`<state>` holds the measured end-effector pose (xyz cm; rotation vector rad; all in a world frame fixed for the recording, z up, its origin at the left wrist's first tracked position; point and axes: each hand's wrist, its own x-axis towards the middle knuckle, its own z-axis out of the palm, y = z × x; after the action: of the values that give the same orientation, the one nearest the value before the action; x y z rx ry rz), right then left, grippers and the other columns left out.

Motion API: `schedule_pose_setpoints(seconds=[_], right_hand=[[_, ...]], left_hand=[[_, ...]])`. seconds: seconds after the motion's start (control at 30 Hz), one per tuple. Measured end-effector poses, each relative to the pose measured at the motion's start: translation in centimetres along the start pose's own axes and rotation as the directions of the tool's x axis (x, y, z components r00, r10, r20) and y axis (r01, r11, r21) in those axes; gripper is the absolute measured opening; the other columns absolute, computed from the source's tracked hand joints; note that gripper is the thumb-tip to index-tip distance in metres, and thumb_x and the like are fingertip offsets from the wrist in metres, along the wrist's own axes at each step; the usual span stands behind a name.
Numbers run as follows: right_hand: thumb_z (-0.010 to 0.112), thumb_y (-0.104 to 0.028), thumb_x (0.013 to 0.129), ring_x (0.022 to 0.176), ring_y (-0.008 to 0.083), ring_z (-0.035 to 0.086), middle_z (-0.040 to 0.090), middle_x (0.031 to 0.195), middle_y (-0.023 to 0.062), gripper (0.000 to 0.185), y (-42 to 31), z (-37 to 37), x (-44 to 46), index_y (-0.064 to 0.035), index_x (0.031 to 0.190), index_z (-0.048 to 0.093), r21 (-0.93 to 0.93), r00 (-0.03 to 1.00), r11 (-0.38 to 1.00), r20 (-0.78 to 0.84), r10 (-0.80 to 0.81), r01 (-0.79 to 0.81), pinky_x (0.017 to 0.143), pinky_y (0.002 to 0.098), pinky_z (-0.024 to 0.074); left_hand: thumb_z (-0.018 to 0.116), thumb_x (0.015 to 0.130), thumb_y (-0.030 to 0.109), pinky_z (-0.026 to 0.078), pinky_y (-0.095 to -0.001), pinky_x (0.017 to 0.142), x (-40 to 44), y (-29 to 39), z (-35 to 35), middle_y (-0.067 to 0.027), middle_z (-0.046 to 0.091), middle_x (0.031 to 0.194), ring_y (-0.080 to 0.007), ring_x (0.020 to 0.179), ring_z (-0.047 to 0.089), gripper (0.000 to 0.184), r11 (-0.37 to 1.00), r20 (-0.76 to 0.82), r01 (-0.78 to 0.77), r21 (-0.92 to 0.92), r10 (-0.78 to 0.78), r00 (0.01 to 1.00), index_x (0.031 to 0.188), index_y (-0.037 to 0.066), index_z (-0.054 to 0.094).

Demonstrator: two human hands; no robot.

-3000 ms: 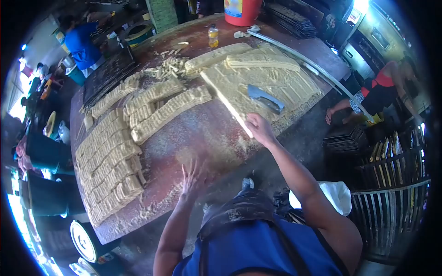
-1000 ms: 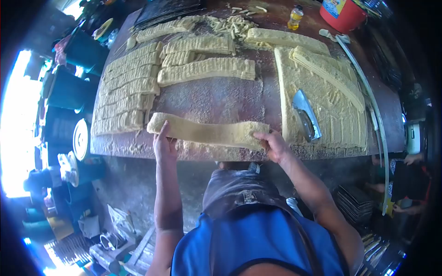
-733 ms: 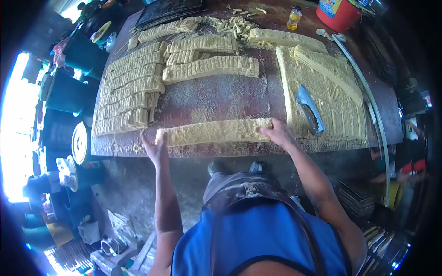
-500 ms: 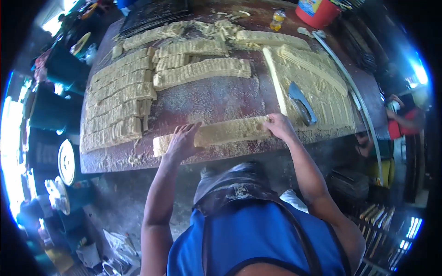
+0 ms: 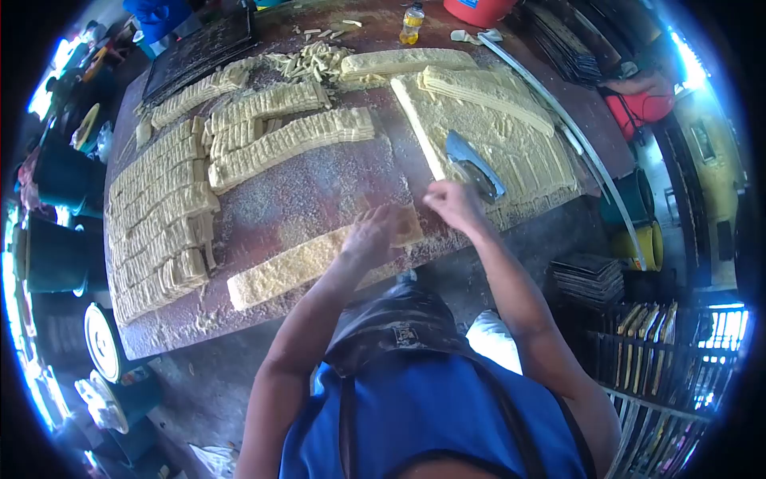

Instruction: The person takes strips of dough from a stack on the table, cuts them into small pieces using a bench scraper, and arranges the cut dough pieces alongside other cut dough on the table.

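A long, pale dough strip (image 5: pixel 291 265), coated in crumbs or coarse flour, lies along the near edge of the table. Flat across its right part rests my left hand (image 5: pixel 373 233), fingers extended. My right hand (image 5: pixel 456 205) is raised just past the strip's right end, thumb and fingers pinched; whether something small is between them is hidden. Close beyond it, a broad blade with a dark handle (image 5: pixel 475 166) lies on a scored dough sheet (image 5: pixel 523 156). A straight pale edge (image 5: pixel 419 132) runs down the sheet's left side.
Rows of cut dough (image 5: pixel 155 227) cover the table's left, with a sliced strip (image 5: pixel 291 148) beside them. Dough scraps (image 5: pixel 315 62) and a yellow drink bottle (image 5: pixel 412 24) are at the back. A long pale bar (image 5: pixel 550 108) runs along the right. Another person's arm (image 5: pixel 642 86) shows at right.
My left hand has slid right along the strip. My right hand has left the strip's right end and risen toward the blade. The view has turned, showing more of the right side.
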<state>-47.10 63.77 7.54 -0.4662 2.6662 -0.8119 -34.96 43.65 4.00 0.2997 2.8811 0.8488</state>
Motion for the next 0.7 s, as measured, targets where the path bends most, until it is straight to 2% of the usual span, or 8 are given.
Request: schedule_pose_setpoints(seconds=[0.1,0.2,0.3,0.37,0.43,0.47,0.57,0.7], right_hand=[[0.075,-0.029,0.087,0.094,0.0343,0.071,0.068,0.113,0.0192,0.057,3.7,-3.4,1.4,-0.0065,0.135,0.055,-0.354,0.931,0.930,-0.297,-0.212,0.098,0.085,0.0437,0.0572],[0.072,-0.024,0.088,0.099,0.0407,0.068,0.062,0.122,0.0249,0.063,7.2,-3.9,2.7,-0.0066,0.142,0.045,-0.506,0.954,0.851,-0.158,-0.256,0.144,0.087,0.0468,0.0563],[0.070,-0.019,0.089,0.101,0.0373,0.069,0.061,0.127,0.0235,0.063,9.1,-4.2,5.5,-0.0136,0.145,0.041,-0.341,0.985,0.927,-0.016,-0.173,0.157,0.082,0.0456,0.0590],[0.066,-0.015,0.092,0.091,0.0342,0.070,0.063,0.118,0.0256,0.062,6.9,-6.1,5.1,-0.0080,0.146,0.037,-0.326,0.975,0.923,-0.018,-0.222,0.204,0.076,0.0445,0.0605],[0.063,-0.013,0.093,0.081,0.0290,0.069,0.064,0.110,0.0255,0.058,3.7,-7.6,3.5,0.0002,0.143,0.036,-0.104,0.988,0.988,-0.084,-0.126,0.117,0.072,0.0405,0.0609],[0.060,-0.012,0.095,0.074,0.0244,0.067,0.065,0.102,0.0232,0.054,3.4,-6.8,2.6,0.0068,0.139,0.036,-0.119,0.961,0.965,-0.124,-0.247,0.233,0.068,0.0371,0.0600],[0.058,-0.013,0.097,0.073,0.0300,0.068,0.065,0.099,0.0241,0.049,1.7,-3.3,-0.1,0.0070,0.137,0.038,0.000,0.962,0.964,0.074,-0.264,0.264,0.068,0.0410,0.0588],[0.057,-0.017,0.097,0.080,0.0395,0.070,0.066,0.100,0.0276,0.046,2.5,1.2,-0.8,0.0031,0.134,0.036,-0.099,0.968,0.967,0.111,-0.225,0.236,0.059,0.0478,0.0579]], left_hand=[[0.085,0.070,0.035,0.039,-0.0464,0.112,0.5,-0.3,1.1,-0.0218,0.052,0.140,-0.0366,0.132,0.050,0.099,1.000,-0.048,-0.010,0.030,0.011,0.999,0.150,0.003,0.035],[0.084,0.071,0.029,0.041,-0.0461,0.110,1.0,2.1,0.9,-0.0184,0.055,0.137,-0.0356,0.129,0.052,0.092,0.992,-0.136,0.051,0.112,-0.036,0.990,0.147,0.005,0.038],[0.084,0.070,0.025,0.041,-0.0458,0.109,2.8,3.3,1.2,-0.0164,0.056,0.135,-0.0346,0.127,0.053,0.089,0.985,-0.012,0.148,0.092,-0.147,0.989,0.146,0.007,0.041],[0.085,0.069,0.024,0.041,-0.0458,0.108,2.7,3.0,1.8,-0.0147,0.055,0.137,-0.0332,0.127,0.053,0.090,0.985,-0.054,0.159,0.062,-0.156,0.986,0.146,0.009,0.042],[0.088,0.067,0.028,0.042,-0.0462,0.108,2.4,2.9,2.7,-0.0146,0.055,0.136,-0.0327,0.127,0.054,0.092,0.986,-0.160,0.129,0.107,-0.111,0.981,0.145,0.008,0.044],[0.088,0.067,0.028,0.042,-0.0462,0.108,2.5,3.1,2.6,-0.0146,0.055,0.136,-0.0327,0.127,0.054,0.092,0.985,-0.152,0.138,0.104,-0.121,0.981,0.145,0.008,0.044],[0.090,0.065,0.031,0.041,-0.0466,0.108,3.3,3.7,2.2,-0.0145,0.055,0.137,-0.0327,0.126,0.054,0.095,0.980,-0.100,0.196,0.040,-0.192,0.976,0.145,0.008,0.044],[0.088,0.068,0.034,0.042,-0.0468,0.107,2.8,3.6,0.6,-0.0148,0.058,0.133,-0.0328,0.125,0.055,0.090,0.995,-0.170,0.094,-0.019,-0.095,0.981,0.143,0.006,0.047]])
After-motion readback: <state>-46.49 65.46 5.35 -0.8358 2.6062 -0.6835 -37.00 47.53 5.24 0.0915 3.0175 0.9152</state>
